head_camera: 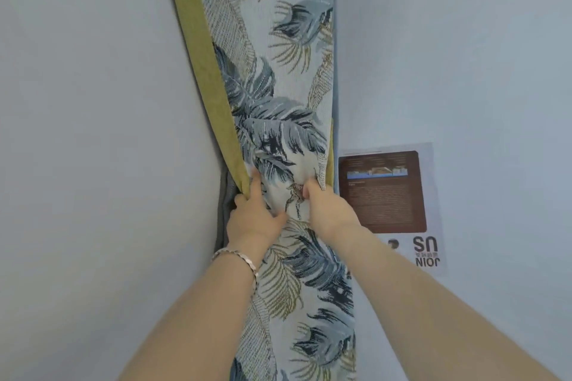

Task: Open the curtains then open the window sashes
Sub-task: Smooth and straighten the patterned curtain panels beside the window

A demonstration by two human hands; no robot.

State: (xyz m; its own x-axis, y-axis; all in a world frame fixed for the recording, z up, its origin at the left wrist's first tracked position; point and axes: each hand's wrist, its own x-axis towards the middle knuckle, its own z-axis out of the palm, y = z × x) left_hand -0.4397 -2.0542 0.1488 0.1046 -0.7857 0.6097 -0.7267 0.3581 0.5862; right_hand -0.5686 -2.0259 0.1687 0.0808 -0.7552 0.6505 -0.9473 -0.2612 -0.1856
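Woven pale-blue curtain fabric (272, 86), patterned with grey-blue and olive fern leaves and edged with an olive-green band, hangs bunched in a narrow column in the corner between two pale blue walls (86, 102). Both bare hands are clamped on it at its gathered waist: the left hand (255, 210) grips the olive edge with fingers curled around the fold, and the right hand (325, 204), just beside it, pinches the opposite side of the bunch. A silver link bracelet (238, 258) circles the wrist below the left hand. Behind that hand a strip of grey cloth (224, 213) shows. Beyond the right hand, a printed poster (387, 195) with a dark brown panel is stuck on the wall.
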